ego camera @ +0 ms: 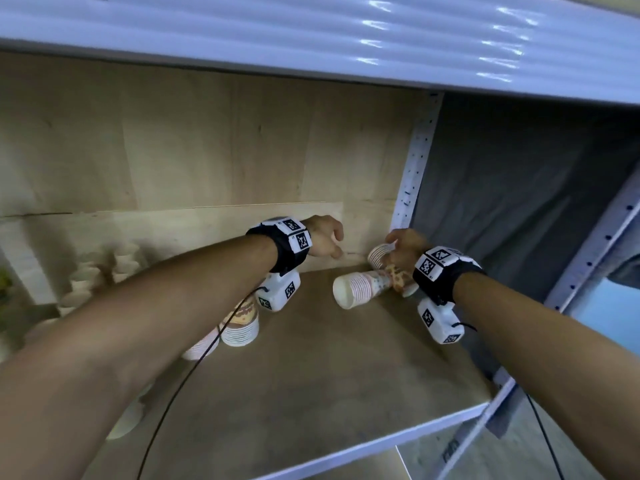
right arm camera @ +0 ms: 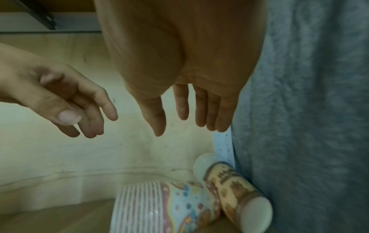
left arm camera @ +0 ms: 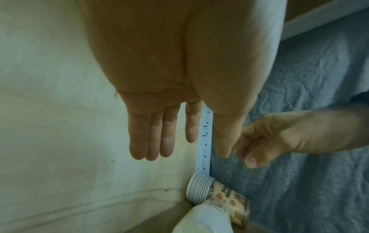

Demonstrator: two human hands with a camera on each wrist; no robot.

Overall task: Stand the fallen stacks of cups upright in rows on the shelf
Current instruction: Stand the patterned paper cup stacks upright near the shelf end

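Head view: fallen cup stacks [ego camera: 360, 287] beneath both hands [ego camera: 363, 242].

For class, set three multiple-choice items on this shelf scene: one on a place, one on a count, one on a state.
1. Where do the fallen cup stacks lie?
A. back right corner of the shelf
B. front left edge
C. on the floor

2. How many stacks lie on their sides there?
A. one
B. two
C. five

3. What does the right hand hold?
A. a stack
B. a cloth
C. nothing

Answers: 1 A, they lie by the corner post; 2 B, the right wrist view shows two; 3 C, its fingers hang straight above them.
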